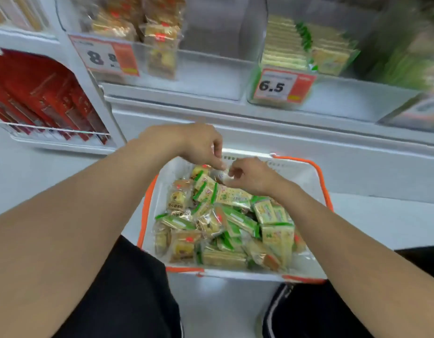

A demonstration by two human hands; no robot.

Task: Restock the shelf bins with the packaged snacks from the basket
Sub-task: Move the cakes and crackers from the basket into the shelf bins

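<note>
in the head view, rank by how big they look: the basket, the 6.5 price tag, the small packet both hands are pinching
1. basket, by far the largest.
2. 6.5 price tag, much smaller.
3. small packet, pinched between left hand and right hand; smallest, though fingers hide part of it.

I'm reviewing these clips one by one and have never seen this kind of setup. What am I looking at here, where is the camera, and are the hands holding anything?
There is no machine here: a person wears one wide-angle camera on the head, looking down at their own bare arms. Below them is a white basket with orange rim, full of small packaged snacks, some green-edged, some golden. The left hand and right hand meet over the far end of the basket, fingers curled round a small pale packet between them. Above are clear shelf bins partly filled with similar snacks, with price tags reading 8 and 6.5. Red boxes fill a rack on the left.
</note>
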